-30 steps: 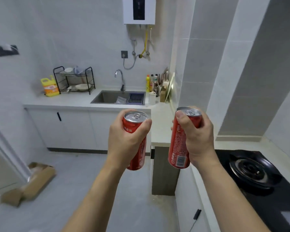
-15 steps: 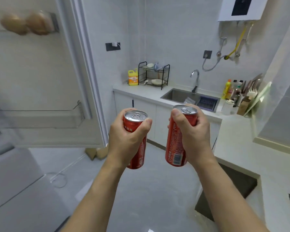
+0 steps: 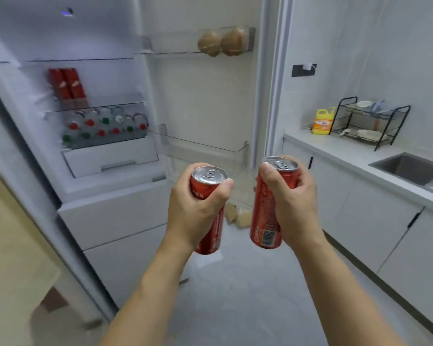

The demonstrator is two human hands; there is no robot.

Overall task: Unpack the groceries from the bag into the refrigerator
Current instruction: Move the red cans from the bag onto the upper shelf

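The left hand (image 3: 195, 206) gripped one slim red aluminium drink can (image 3: 208, 188) upright; the right hand (image 3: 289, 203) wrapped a second slim red can (image 3: 265, 221) just beside it, the two apart. Beyond them stood the open white refrigerator (image 3: 110, 216), its shelf of small capped bottles (image 3: 105, 123) seemingly crowded, though blurred. With both hands full, neither could clear space, so a can pushed in might topple bottles or slip from a smooth-sided grip.
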